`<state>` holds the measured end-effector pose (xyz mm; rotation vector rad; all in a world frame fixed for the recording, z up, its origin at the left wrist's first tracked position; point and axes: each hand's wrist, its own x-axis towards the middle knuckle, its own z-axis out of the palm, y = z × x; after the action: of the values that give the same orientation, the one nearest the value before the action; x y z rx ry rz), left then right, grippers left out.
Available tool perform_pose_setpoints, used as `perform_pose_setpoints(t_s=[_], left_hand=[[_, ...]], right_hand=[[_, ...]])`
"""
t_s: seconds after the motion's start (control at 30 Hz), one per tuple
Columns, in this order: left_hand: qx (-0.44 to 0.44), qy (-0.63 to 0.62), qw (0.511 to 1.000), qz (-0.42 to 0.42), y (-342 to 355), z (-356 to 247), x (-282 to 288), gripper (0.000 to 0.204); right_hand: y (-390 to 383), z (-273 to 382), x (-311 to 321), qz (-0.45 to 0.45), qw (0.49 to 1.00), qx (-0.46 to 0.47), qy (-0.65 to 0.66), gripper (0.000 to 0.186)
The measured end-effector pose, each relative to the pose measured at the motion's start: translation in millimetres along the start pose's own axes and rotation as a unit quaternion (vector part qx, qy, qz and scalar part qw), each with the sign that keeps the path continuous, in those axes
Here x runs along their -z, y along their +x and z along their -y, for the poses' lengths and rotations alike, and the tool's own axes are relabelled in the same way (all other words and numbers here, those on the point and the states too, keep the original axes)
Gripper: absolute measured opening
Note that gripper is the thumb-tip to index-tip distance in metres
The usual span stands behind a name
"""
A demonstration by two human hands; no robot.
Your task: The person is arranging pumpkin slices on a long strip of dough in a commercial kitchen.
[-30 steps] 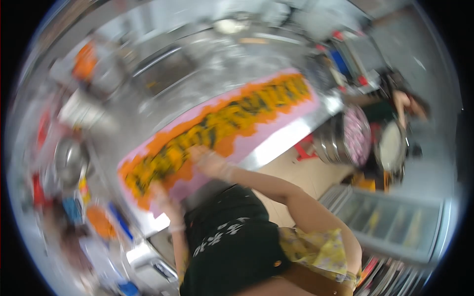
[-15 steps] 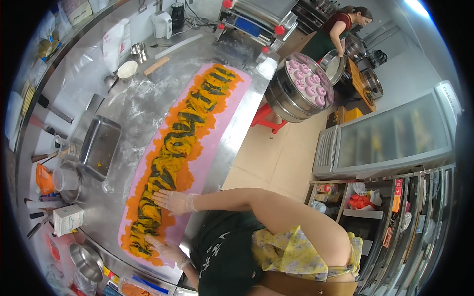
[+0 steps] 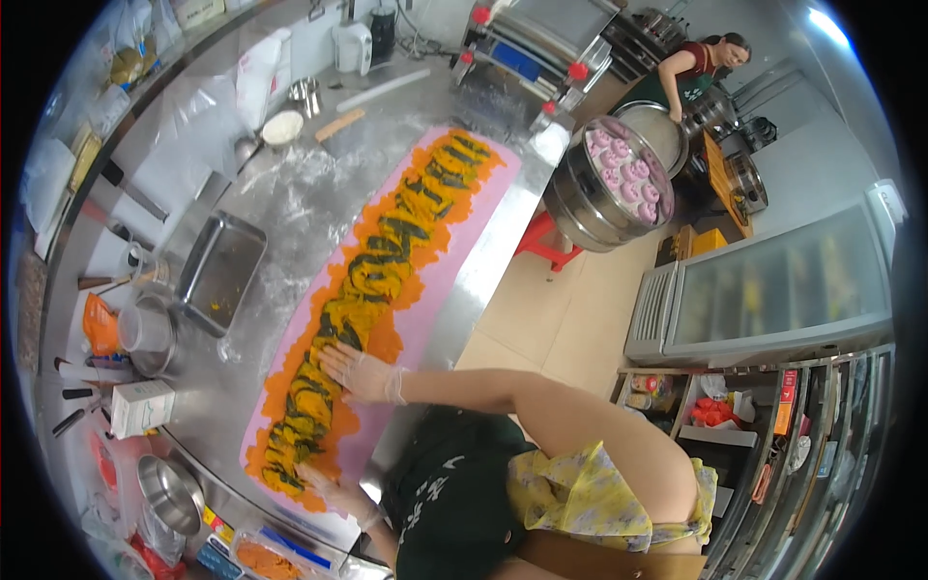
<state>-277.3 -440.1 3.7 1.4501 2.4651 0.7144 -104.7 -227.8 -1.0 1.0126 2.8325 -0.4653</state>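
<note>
A long pink dough sheet (image 3: 456, 253) lies across the steel table. Over it is a ragged orange layer (image 3: 385, 340), topped by a lumpy strip of yellow and black filling (image 3: 372, 275). My right hand (image 3: 362, 375), in a clear plastic glove, rests with outstretched fingers on the filling's near edge, about a third of the way up from the lower end. Lower down, my left hand (image 3: 333, 491), gloved too, lies at the lower end with its fingers extended onto the orange layer and filling. Neither hand grips anything.
Left of the sheet are a metal tray (image 3: 224, 275), plastic tubs (image 3: 145, 327), a carton (image 3: 142, 408) and a steel bowl (image 3: 171, 493). Far right, a steamer (image 3: 607, 193) with pink buns stands on a red stool (image 3: 549, 244); a co-worker (image 3: 684, 77) stands behind it. A dough roller machine (image 3: 532, 58) is at the back.
The whole view has shifted, so the table appears further right. Both hands stay on the filling in nearly the same places. The co-worker's head has turned.
</note>
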Motion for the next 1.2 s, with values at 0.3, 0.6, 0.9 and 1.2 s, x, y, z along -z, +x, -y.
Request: perform_pose_setpoints(t_s=[0.3, 0.6, 0.9, 1.2], left_hand=[[-0.012, 0.070, 0.994, 0.083, 6.8, 0.3, -4.2, 0.072], [-0.107, 0.052, 0.993, -0.008, 22.3, -58.1, 4.4, 0.051], [0.010, 0.044, 0.998, -0.037, 9.8, -120.6, 4.5, 0.039], [0.131, 0.165, 0.972, 0.109, -8.3, -203.0, 83.6, 0.040]], right_hand=[[-22.8, -10.5, 6.1, 0.007, 0.999, 0.030, 0.027, 0.078], [-100.9, -125.4, 79.9, -0.088, 0.963, -0.218, 0.133, 0.056], [-256.5, -194.6, 95.1, -0.080, 0.901, -0.390, 0.170, 0.044], [-438.4, -433.1, 440.2, -0.219, 0.758, -0.431, -0.438, 0.023]])
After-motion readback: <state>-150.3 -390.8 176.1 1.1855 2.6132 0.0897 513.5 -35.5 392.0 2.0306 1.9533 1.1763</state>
